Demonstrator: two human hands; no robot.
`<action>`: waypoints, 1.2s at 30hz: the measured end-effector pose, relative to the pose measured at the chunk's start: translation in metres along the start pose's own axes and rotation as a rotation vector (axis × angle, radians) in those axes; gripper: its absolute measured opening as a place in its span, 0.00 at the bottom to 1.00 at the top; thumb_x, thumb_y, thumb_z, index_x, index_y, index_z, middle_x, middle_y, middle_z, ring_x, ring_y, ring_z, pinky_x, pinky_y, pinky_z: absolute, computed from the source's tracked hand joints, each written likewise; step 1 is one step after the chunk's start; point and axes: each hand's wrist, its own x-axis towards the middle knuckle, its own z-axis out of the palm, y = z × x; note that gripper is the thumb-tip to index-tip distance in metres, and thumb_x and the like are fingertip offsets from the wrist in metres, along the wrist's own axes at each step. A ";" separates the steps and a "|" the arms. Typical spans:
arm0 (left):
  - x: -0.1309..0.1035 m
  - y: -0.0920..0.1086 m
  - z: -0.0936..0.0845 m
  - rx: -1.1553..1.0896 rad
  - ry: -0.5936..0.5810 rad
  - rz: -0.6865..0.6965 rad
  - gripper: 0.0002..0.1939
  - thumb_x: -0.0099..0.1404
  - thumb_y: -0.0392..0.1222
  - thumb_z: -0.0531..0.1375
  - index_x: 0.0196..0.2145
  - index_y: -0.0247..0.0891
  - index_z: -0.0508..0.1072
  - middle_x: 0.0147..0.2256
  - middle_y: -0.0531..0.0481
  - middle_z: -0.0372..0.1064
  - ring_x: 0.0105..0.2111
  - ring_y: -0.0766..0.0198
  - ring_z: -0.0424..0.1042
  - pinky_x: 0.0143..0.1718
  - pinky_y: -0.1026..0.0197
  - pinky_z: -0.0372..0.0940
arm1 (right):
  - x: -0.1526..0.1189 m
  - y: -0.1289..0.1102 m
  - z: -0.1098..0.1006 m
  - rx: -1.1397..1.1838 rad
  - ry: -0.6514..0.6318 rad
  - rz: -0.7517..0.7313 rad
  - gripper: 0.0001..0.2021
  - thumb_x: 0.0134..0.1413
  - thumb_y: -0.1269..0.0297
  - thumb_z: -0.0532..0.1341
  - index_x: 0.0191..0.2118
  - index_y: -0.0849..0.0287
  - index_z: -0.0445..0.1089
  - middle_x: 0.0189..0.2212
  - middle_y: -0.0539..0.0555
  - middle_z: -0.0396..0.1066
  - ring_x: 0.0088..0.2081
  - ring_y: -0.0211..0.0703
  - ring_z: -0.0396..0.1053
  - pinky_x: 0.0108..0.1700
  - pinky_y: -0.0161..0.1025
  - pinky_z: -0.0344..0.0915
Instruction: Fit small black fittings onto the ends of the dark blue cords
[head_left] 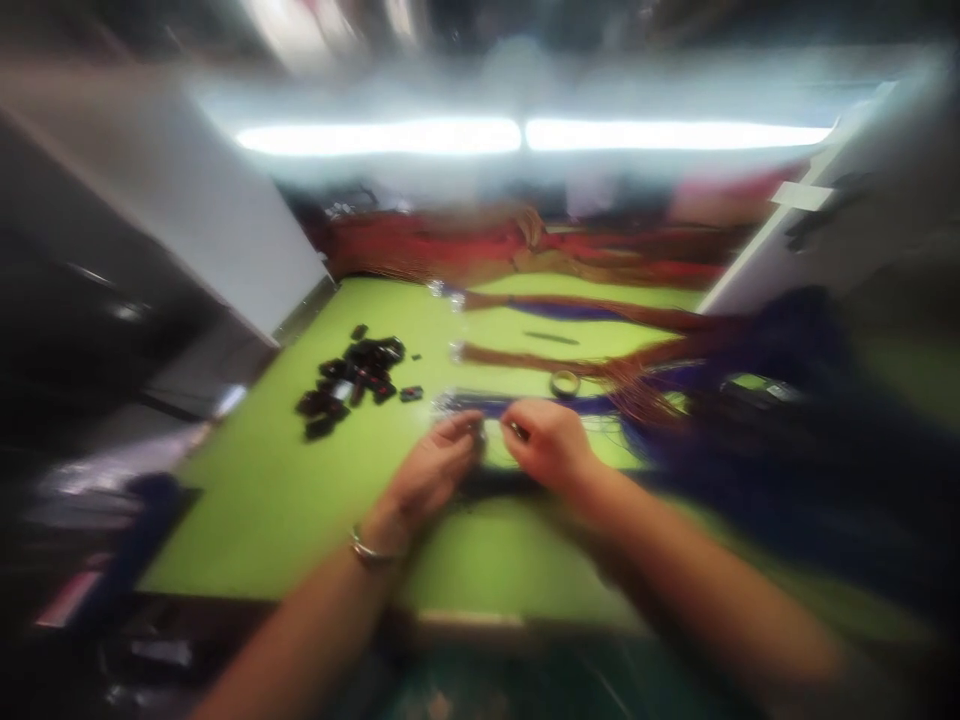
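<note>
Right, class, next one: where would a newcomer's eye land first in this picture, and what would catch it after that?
Probably on the two glaring light tubes, end to end across the upper part of the view. Next comes the vivid green tabletop, with the left hand and right hand close together near its middle. Then the heap of small black pieces further left, and the dark blue strands massed at right.
</note>
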 end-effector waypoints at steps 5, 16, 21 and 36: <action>0.000 0.000 -0.001 -0.001 -0.003 -0.017 0.18 0.51 0.32 0.67 0.42 0.34 0.73 0.30 0.50 0.71 0.28 0.72 0.69 0.31 0.71 0.64 | -0.002 0.001 0.003 -0.053 0.024 -0.061 0.07 0.52 0.69 0.56 0.25 0.58 0.66 0.24 0.51 0.70 0.28 0.36 0.64 0.33 0.32 0.56; 0.000 -0.002 -0.003 0.002 -0.009 -0.021 0.18 0.53 0.31 0.66 0.43 0.35 0.73 0.33 0.49 0.72 0.30 0.72 0.70 0.33 0.70 0.65 | -0.002 0.002 0.005 -0.091 0.005 -0.059 0.07 0.52 0.70 0.55 0.26 0.59 0.67 0.25 0.52 0.70 0.28 0.37 0.64 0.32 0.33 0.54; 0.000 -0.001 -0.003 0.002 0.006 -0.028 0.17 0.52 0.31 0.66 0.42 0.35 0.73 0.33 0.49 0.72 0.30 0.71 0.70 0.33 0.69 0.65 | -0.002 0.002 0.006 -0.134 0.024 -0.087 0.08 0.53 0.70 0.55 0.25 0.59 0.66 0.24 0.51 0.69 0.27 0.36 0.62 0.31 0.33 0.52; 0.001 -0.002 -0.005 0.005 -0.021 -0.019 0.17 0.53 0.32 0.66 0.43 0.35 0.73 0.32 0.49 0.71 0.30 0.71 0.69 0.34 0.69 0.65 | -0.005 0.002 0.006 -0.289 0.087 -0.246 0.09 0.54 0.71 0.53 0.24 0.59 0.64 0.20 0.52 0.63 0.26 0.39 0.56 0.29 0.37 0.45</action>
